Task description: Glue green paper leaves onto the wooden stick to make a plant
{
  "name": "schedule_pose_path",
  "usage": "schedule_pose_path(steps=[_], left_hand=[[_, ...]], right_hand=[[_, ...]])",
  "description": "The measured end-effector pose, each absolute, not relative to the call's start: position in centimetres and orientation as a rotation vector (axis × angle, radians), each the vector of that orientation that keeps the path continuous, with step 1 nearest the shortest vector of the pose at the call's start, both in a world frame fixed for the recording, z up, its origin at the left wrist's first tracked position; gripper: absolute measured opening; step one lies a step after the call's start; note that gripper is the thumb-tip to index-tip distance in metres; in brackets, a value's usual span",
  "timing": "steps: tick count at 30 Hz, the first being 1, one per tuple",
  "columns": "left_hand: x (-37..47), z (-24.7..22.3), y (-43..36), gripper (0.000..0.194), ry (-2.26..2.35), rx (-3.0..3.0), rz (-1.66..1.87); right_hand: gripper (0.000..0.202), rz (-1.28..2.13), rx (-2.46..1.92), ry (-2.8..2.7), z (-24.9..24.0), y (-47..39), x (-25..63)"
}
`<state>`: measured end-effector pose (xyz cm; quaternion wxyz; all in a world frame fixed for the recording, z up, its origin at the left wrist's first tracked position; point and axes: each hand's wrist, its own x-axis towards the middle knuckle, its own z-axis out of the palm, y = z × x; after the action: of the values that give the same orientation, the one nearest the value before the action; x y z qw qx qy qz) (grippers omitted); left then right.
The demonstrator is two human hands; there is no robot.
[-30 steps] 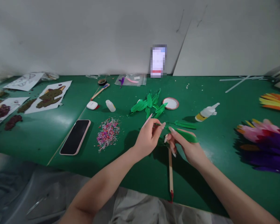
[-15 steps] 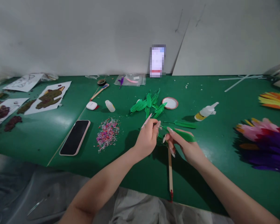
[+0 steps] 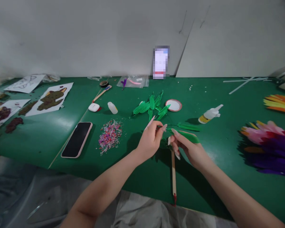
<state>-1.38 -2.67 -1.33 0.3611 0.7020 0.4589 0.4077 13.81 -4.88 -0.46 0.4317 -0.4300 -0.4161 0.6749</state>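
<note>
Pinched in my right hand (image 3: 188,148) is a green feather (image 3: 190,136), its narrow end pointing left. My left hand (image 3: 150,141) is closed around a slim pink tool (image 3: 150,122), whose kind I cannot make out. The thumb and fingertip of that hand press together by the feather's thin end; whether they grip it is unclear. Another green feather (image 3: 187,127) lies flat just beyond my hands. Several green feathers (image 3: 152,103) form a loose cluster farther back. Below my hands, a flat wooden stick (image 3: 173,174) with a red cord lies on the table.
A white glue bottle (image 3: 207,115) and coloured feathers (image 3: 270,152) are on the right. A round white lid (image 3: 174,105) sits by the cluster. Left are a small bottle (image 3: 112,108), colourful bits (image 3: 110,136) and a phone (image 3: 77,140). Another phone (image 3: 160,61) leans on the wall.
My left fingertips have shifted slightly right along the feather's thin end. My right hand still holds the feather, nearly in the same place.
</note>
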Motion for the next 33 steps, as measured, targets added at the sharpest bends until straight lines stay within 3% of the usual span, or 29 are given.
schedule_pose_path(steps=[33], left_hand=[[-1.22,-1.33,-2.67,0.026,1.104,1.665,1.046]], right_hand=[[0.032,1.949,-0.926,-0.819,-1.06,-4.56,14.25]])
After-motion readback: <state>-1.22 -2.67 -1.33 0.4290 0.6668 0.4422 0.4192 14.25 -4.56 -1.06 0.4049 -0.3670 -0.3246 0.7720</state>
